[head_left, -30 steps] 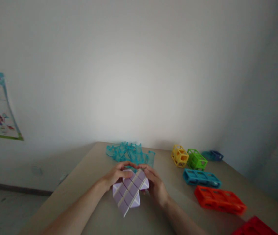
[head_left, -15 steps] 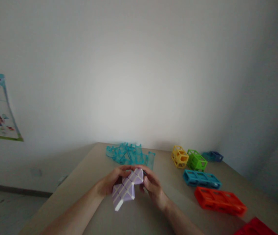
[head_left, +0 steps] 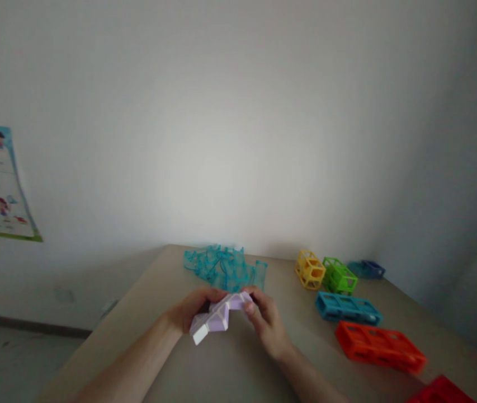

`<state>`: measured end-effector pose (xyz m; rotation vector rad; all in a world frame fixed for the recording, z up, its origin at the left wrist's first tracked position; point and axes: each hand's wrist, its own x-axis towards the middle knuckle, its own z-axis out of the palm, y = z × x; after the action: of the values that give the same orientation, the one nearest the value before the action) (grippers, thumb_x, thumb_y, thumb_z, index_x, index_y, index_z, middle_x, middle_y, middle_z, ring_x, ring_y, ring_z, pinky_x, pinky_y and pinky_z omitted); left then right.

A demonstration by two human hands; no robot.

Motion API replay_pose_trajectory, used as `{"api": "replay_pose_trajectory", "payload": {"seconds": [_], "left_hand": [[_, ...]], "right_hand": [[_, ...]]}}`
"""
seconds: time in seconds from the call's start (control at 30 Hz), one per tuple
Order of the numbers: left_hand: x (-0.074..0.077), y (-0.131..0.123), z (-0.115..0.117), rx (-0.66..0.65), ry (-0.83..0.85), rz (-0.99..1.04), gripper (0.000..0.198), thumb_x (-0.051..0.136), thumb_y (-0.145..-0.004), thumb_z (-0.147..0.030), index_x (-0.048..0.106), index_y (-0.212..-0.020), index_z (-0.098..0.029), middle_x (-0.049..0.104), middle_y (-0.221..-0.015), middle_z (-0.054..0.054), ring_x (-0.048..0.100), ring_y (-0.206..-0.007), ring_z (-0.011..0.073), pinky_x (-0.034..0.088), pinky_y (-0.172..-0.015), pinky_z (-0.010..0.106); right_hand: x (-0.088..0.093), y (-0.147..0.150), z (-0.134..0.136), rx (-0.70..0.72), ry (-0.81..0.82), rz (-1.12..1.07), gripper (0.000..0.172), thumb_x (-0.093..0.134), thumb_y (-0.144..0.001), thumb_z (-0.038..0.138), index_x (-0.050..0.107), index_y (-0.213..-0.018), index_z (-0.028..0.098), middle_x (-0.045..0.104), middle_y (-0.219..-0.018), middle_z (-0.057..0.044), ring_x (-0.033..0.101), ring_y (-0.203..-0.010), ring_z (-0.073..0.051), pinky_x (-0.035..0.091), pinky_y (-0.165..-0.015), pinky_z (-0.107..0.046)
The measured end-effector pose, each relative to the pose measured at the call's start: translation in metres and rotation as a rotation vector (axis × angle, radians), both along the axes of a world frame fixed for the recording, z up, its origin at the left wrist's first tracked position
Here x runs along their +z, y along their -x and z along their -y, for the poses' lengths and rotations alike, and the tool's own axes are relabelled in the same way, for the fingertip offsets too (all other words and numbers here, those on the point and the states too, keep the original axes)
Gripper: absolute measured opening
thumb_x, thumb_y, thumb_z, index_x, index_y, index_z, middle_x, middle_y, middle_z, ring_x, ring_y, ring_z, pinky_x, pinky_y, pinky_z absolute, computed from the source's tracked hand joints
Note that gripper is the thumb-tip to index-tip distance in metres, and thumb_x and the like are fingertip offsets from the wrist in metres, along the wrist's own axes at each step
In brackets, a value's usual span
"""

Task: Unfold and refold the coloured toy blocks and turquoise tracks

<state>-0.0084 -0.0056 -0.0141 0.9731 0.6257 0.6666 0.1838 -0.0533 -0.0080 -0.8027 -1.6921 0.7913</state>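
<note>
A lavender-and-white snake puzzle (head_left: 218,318), made of wedge-shaped segments in a stepped zigzag, is held above the table between both hands. My left hand (head_left: 192,309) is closed around its left and far side; some of those fingers are hidden behind the segments. At the puzzle's right end, my right hand (head_left: 267,320) pinches it, thumb on the near side and fingers over the far edge. The white end piece points toward me at the lower left. Beyond the hands lies a pile of translucent teal plastic pieces (head_left: 221,266).
On the right of the table (head_left: 221,375) stand open-frame plastic blocks: yellow (head_left: 310,270), green (head_left: 339,275), blue (head_left: 348,308), orange-red (head_left: 379,346) and red (head_left: 442,390). A dark blue block (head_left: 372,269) sits in the back corner. Walls border the table behind and at right.
The snake puzzle has been tilted, so its top now looks flatter and more of its near edge shows. My right hand's thumb has moved onto the puzzle's right end.
</note>
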Motion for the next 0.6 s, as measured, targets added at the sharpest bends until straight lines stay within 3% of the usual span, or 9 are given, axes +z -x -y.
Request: {"api": "replay_pose_trajectory", "payload": {"seconds": [0.1,0.33,0.6], "left_hand": [[0.005,0.002,-0.001,0.056,-0.022,0.006,0.016,0.063,-0.071,-0.026,0.061,-0.07,-0.01,0.05,-0.053,-0.002,0.042,-0.044,0.008,0.03,-0.044,0.021],[0.006,0.007,-0.006,0.097,-0.088,-0.047,0.02,0.07,-0.069,-0.029,0.062,-0.071,-0.01,0.049,-0.056,-0.002,0.042,-0.047,0.0076,0.028,-0.047,0.021],[0.012,0.01,-0.01,0.24,-0.246,-0.227,0.023,0.074,-0.062,-0.031,0.067,-0.073,-0.012,0.055,-0.058,-0.002,0.047,-0.051,0.0102,0.03,-0.051,0.022]], "right_hand": [[0.0,-0.001,-0.002,-0.056,0.027,0.061,0.036,0.05,-0.087,0.05,0.061,-0.079,0.016,0.052,-0.069,-0.001,0.046,-0.067,-0.016,0.034,-0.062,-0.026],[0.006,-0.002,-0.001,-0.053,0.069,0.095,0.04,0.051,-0.085,0.053,0.059,-0.073,0.016,0.045,-0.061,0.001,0.04,-0.06,-0.014,0.029,-0.056,-0.025],[0.001,-0.009,-0.01,-0.201,0.272,0.257,0.046,0.057,-0.08,0.054,0.057,-0.055,0.015,0.038,-0.052,0.003,0.034,-0.051,-0.01,0.02,-0.048,-0.024]]}}
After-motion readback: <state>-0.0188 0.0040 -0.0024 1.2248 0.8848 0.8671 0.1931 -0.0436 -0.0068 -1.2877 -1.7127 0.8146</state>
